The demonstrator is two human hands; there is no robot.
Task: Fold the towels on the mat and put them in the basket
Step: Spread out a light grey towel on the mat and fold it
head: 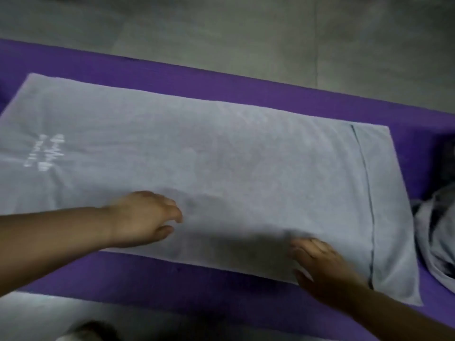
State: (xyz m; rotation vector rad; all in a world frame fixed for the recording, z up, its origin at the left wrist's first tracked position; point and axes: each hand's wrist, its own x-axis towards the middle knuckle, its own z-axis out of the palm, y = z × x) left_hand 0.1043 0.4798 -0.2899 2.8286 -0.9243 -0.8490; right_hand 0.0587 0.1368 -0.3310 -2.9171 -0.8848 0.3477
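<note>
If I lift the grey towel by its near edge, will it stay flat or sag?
It will likely sag: the grey towel lies limp, hugging the purple mat. It is probably light, since it looks thin. Pushed, it may bunch rather than slide, as the crumpled towel beside it suggests.

Indoor spot at floor level; home or studio, can't tell which. Grey hard floor [246,33] w/ faint seam lines, poss. tiles or concrete slabs. Purple mat [221,82] laid flat on it as work surface. Grey towel [197,148] w/ white logo spread on mat; more crumpled cloth [438,230] at rt edge. Dim indoor light, soft shadows.
</note>
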